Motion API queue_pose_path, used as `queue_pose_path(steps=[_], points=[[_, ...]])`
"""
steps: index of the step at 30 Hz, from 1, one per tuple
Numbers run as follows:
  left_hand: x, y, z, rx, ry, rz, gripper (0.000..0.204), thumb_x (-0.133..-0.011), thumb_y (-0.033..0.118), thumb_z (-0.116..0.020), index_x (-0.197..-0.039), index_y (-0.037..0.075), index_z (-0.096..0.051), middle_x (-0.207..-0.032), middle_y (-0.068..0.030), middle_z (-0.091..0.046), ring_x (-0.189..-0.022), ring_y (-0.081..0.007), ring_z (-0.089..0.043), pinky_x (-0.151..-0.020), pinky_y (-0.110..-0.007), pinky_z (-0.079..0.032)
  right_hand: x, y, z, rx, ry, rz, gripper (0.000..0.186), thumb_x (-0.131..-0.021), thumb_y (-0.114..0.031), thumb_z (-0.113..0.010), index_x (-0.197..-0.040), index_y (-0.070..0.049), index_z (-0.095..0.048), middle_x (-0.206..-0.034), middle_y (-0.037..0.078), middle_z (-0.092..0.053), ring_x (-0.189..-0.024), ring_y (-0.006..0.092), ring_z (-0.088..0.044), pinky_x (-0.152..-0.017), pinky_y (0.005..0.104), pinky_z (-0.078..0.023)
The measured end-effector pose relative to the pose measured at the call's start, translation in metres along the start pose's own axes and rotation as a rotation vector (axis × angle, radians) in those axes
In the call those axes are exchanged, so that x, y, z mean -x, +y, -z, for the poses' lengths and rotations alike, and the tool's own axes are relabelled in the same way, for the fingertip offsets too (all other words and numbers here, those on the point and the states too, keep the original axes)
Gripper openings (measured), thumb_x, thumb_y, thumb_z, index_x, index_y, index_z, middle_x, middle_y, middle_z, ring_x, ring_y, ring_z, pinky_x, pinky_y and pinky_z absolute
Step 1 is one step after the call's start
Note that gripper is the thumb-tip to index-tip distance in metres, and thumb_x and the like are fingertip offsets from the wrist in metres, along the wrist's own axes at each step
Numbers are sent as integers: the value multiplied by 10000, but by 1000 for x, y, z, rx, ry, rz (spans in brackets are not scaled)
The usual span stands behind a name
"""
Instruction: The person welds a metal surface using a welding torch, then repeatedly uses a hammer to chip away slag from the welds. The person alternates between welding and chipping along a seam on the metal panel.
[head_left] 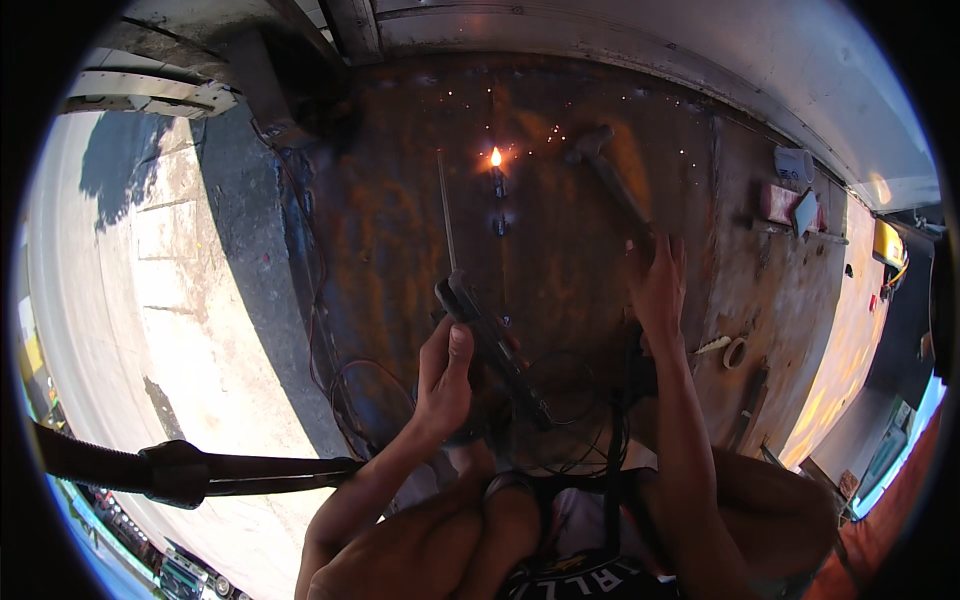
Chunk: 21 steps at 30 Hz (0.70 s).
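My left hand [445, 375] is closed around a black electrode holder [485, 340], with a thin welding rod [444, 210] clamped at its upper end and pointing forward. My right hand [655, 280] grips the handle of a hammer [590, 145], whose head lies farther forward, right of a glowing orange spot [496, 158]. That spot tops a short line of dark weld marks [500, 225] on a rusty steel plate [370, 230], and small bright sparks are scattered around it. The rod's tip is left of the glow, apart from it.
Cables [320, 290] run along the plate's left edge beside sunlit concrete [170, 290]. A pale metal wall [700, 40] borders the far side. At right sit small blocks [785, 205], a ring [734, 351] and metal pieces [752, 405]. A black strap [230, 478] crosses at lower left.
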<state>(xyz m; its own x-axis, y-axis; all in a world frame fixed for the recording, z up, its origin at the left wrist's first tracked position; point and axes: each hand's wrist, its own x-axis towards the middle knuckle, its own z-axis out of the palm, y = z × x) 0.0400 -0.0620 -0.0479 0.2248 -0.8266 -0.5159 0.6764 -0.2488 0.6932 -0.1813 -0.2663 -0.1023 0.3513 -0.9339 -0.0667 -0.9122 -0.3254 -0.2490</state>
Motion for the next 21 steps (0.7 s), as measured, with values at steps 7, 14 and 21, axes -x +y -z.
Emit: queue_pose_path(steps=[7,14,21], points=[[6,3,11,-25,50,-59,574,-1048,507,-370,-1169,-32,-527,-942,-174,-665,-803,-285,-716,-669,-355,-605,-29,65,-33,266,-69,189,410,-934,-255,-646,-1262,-48,-515,-1186,192,-561,-1097,377,-579,-885,506,-472],[6,8,21,-44,98,-73,575,-1050,505,-366,-1162,-34,-529,-936,-174,-663,-785,-281,-719,-673,-367,-612,-15,19,-14,-230,-135,54,329,-1004,-287,-572,-1185,-17,-520,-865,165,-627,-832,380,-659,-713,494,-514],[8,10,23,-89,70,-56,579,-1045,517,-370,-1154,-29,-527,-926,-164,-660,-767,-262,-720,-642,-350,-613,-31,-58,-22,-846,-542,-244,385,-1044,-395,-503,-1029,-11,-534,-707,93,-586,-558,173,-590,-536,380,-464]])
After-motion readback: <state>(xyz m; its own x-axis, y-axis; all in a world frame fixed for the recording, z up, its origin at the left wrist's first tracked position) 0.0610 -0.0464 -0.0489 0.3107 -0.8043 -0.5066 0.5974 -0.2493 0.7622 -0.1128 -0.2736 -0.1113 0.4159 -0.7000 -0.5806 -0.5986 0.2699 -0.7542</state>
